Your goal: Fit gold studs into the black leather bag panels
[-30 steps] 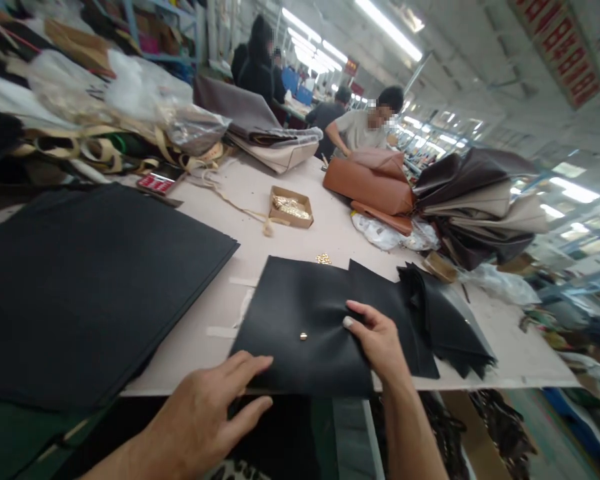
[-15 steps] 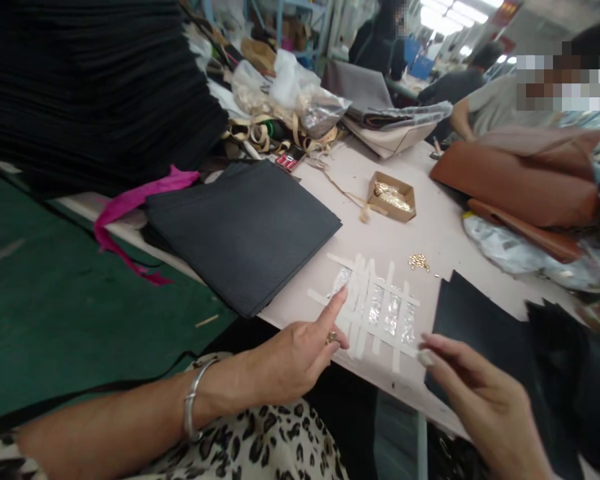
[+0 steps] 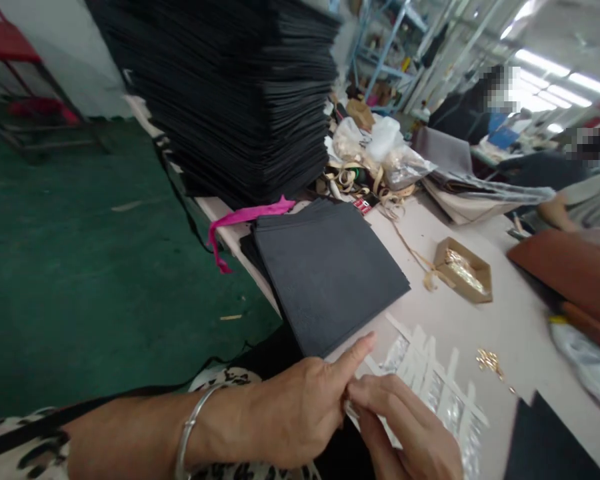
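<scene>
My left hand (image 3: pixel 305 407), a silver bangle on its wrist, is at the front edge of the table (image 3: pixel 405 233). Its index finger points forward while the other fingers curl in. My right hand (image 3: pixel 405 420) meets it, thumb and fingertips pinched together against the left fingers. Whatever lies between them is hidden or too small to name. Just beyond are white strips (image 3: pixel 453 363) laid crosswise over clear shiny plastic. A small pile of gold metal pieces (image 3: pixel 489 362) lies to their right. Left of the strips rests a stack of black sheets (image 3: pixel 330 273).
An open cardboard box (image 3: pixel 465 270) holds shiny gold pieces. A tall black stack (image 3: pixel 230 100) stands at the back left, with a pink strip (image 3: pixel 250 215) at its foot. Plastic bags (image 3: pixel 380 143) and brown leather pieces (image 3: pixel 560 280) lie farther off. People sit across the table.
My right hand has come left from beside the black sheets to touch my left hand. The view has turned left, so the table appears farther right.
</scene>
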Tool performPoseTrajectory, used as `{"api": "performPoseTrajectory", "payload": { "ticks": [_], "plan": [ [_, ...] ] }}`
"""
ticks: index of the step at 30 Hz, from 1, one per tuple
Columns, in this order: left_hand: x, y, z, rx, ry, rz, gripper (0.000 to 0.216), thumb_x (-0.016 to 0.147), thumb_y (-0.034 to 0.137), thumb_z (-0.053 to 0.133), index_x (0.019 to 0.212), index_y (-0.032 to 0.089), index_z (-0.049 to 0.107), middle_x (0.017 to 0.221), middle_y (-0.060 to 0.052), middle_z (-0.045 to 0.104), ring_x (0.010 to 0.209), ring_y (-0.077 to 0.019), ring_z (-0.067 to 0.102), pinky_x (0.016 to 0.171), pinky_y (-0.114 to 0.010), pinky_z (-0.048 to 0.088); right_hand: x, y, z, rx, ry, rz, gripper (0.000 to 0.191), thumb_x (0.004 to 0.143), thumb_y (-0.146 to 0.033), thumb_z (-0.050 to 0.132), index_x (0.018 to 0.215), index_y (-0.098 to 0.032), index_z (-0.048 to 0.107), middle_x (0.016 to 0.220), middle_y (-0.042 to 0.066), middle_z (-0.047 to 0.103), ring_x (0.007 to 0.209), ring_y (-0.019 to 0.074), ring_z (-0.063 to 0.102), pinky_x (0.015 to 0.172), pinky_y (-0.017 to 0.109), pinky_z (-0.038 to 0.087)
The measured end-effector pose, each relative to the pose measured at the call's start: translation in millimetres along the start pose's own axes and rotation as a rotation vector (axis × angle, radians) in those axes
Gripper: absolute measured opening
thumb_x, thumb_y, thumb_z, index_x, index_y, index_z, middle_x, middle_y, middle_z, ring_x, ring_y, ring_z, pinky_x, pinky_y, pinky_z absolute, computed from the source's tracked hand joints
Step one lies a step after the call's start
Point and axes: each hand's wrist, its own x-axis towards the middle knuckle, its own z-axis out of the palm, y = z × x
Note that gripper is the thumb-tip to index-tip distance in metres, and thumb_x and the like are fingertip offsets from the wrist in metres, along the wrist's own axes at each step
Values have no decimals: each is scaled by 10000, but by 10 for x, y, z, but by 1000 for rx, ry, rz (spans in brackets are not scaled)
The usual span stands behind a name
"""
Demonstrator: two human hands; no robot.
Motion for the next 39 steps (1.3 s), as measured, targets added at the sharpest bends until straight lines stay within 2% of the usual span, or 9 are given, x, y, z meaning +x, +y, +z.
{"api": "performPoseTrajectory", "payload": {
  "ticks": [5,8,11,14,17,20,28,33,39],
  "plan": [
    [-263,-235,-229,-521,344,-317,414,917,200,478,1331,223,483,968,3,681,587,-66,545,558,-189,449,506,236,28,-183,65,220,141,893,-330,616,960,-254,713,831,29,752,689,185,710,660,264,587],
    [-395,-430,-357,-734,556,-572,334,883,333,589,1183,197,534,951,8,613,576,-53,491,542,-195,428,981,487,89,-293,78,354,277,878,-459,593,987,-241,725,801,25,747,667,192,691,655,289,568],
    [-473,-572,-436,-882,653,-679,381,863,381,610,1171,181,508,988,-10,587,571,-48,485,532,-204,415,1372,678,246,-310,13,400,291,863,-460,571,960,-238,732,812,25,752,662,197,682,660,313,541],
    [-495,-636,-450,-987,660,-662,356,853,394,636,1109,170,529,924,2,579,570,-53,483,537,-209,413,1500,726,410,-294,-61,368,267,842,-446,594,928,-250,754,822,26,751,695,205,676,695,331,524],
    [-492,-657,-453,-1070,688,-595,335,843,415,672,1024,156,561,851,3,586,660,-93,530,597,-224,453,1398,641,496,-160,-187,306,229,852,-418,616,928,-264,768,886,23,754,803,201,685,754,314,519],
    [-486,-668,-483,-1204,672,-512,350,839,391,686,1070,149,584,918,-25,644,781,-121,580,705,-241,490,1272,509,512,-30,-293,355,212,876,-401,616,957,-274,766,929,11,753,854,181,684,770,284,516],
    [-444,-651,-554,-1113,536,-671,303,851,449,599,891,151,635,567,71,465,414,-46,350,378,-153,288,1388,404,548,57,-380,616,266,830,-474,663,940,-249,752,743,-6,683,683,149,589,638,272,456],
    [-384,-600,-657,-1181,428,-588,330,828,385,624,1084,178,633,562,97,425,373,-37,276,328,-138,246,1463,417,568,103,-446,623,290,824,-486,664,915,-223,749,683,-2,621,624,137,521,597,275,418],
    [-312,-596,-674,-1167,402,-696,335,843,415,592,1063,171,661,643,59,466,420,-47,336,338,-136,276,1462,426,555,194,-460,649,268,815,-472,694,874,-214,733,676,-18,579,607,115,477,572,252,387]
  ]
}}
